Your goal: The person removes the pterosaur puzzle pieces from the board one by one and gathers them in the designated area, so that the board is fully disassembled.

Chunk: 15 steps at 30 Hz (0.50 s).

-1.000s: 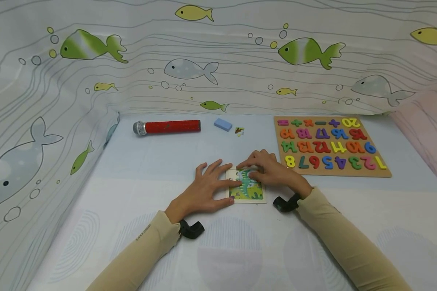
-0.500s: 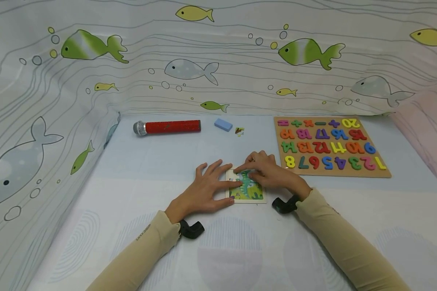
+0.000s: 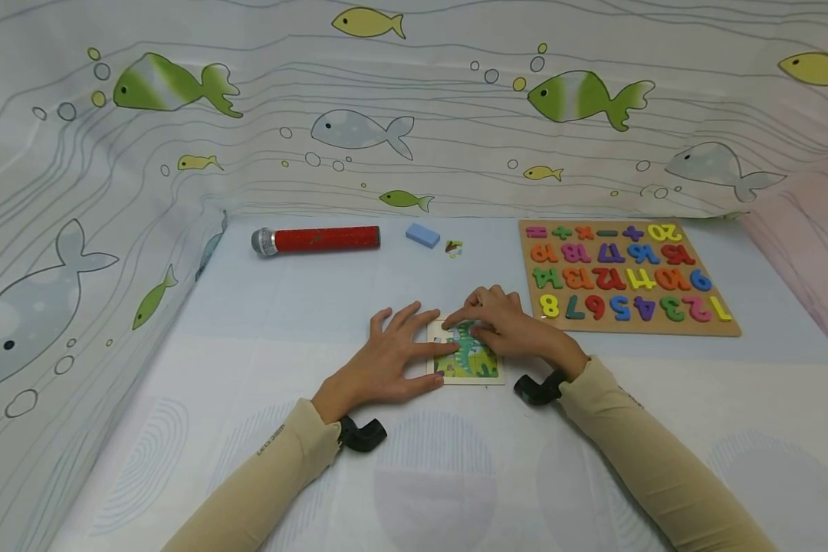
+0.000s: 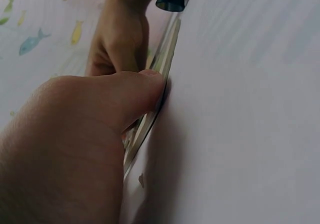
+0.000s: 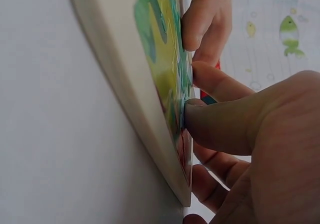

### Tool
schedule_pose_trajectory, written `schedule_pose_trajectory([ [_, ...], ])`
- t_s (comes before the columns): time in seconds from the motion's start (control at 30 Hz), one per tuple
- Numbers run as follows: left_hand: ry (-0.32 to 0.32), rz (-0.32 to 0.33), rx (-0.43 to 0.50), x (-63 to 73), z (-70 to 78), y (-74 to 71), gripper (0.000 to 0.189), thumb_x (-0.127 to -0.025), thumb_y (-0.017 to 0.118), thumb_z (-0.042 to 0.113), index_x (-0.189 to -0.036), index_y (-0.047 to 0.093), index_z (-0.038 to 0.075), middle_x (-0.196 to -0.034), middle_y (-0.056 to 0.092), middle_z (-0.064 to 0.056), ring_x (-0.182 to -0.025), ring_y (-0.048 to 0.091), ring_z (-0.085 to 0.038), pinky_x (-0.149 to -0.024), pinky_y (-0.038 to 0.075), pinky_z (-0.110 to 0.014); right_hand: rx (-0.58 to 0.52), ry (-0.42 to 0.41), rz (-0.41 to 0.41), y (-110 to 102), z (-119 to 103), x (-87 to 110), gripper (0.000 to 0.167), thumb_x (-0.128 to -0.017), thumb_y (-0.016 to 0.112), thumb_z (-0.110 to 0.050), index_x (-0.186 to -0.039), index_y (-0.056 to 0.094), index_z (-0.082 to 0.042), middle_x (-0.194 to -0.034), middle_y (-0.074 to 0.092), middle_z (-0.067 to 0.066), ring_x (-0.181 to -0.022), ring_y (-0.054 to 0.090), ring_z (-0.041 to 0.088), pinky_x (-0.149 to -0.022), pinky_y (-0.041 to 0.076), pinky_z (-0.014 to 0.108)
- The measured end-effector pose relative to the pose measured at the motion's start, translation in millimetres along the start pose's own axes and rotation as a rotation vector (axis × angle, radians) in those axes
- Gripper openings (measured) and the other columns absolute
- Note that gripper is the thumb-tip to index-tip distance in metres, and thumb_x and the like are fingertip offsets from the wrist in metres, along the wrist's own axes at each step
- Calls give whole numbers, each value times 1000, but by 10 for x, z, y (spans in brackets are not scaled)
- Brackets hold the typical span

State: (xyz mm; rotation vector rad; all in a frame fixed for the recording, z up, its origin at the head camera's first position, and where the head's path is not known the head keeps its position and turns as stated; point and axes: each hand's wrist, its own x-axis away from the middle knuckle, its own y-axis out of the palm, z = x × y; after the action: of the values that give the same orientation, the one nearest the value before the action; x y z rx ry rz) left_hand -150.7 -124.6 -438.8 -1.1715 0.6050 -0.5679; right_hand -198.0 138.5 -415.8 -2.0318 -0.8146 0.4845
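A small jigsaw puzzle (image 3: 479, 368) with a green dinosaur picture and a pale frame lies flat on the table. My left hand (image 3: 379, 364) rests at its left side, fingers spread, one fingertip on the picture. In the left wrist view the thumb (image 4: 130, 91) touches the puzzle's near edge. From the right, my right hand (image 3: 510, 323) reaches over the upper part; its index finger stretches to a pale patch at the upper left. The thumb (image 5: 215, 126) presses on the picture in the right wrist view, with other fingers bent by the far edge. Both hands partly cover the puzzle.
A loose puzzle piece (image 3: 453, 248) lies behind the puzzle, beside a blue block (image 3: 423, 235). Back left is a red microphone (image 3: 327, 240). A wooden number board (image 3: 662, 328) with colourful digits lies at the right. A fish-patterned cloth (image 3: 455, 146) rises behind the table.
My right index finger has straightened a little and shifted at the puzzle's upper left, and the right wrist has drawn slightly left. The left hand and the puzzle have stayed in place.
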Motion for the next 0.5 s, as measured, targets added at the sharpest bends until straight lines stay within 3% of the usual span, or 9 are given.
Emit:
schedule_pose_trajectory([
  [0.5,18,23,12,0,-13,18,49,-96,55,59,-142,58,44,-162,39,-8,-154,26,-39,-113,15,-70,-66,-5,19,7,29,-6,39,-98,59,-3,-124,72,-28,-114,58,7,-101,43,23,-83,21,44],
])
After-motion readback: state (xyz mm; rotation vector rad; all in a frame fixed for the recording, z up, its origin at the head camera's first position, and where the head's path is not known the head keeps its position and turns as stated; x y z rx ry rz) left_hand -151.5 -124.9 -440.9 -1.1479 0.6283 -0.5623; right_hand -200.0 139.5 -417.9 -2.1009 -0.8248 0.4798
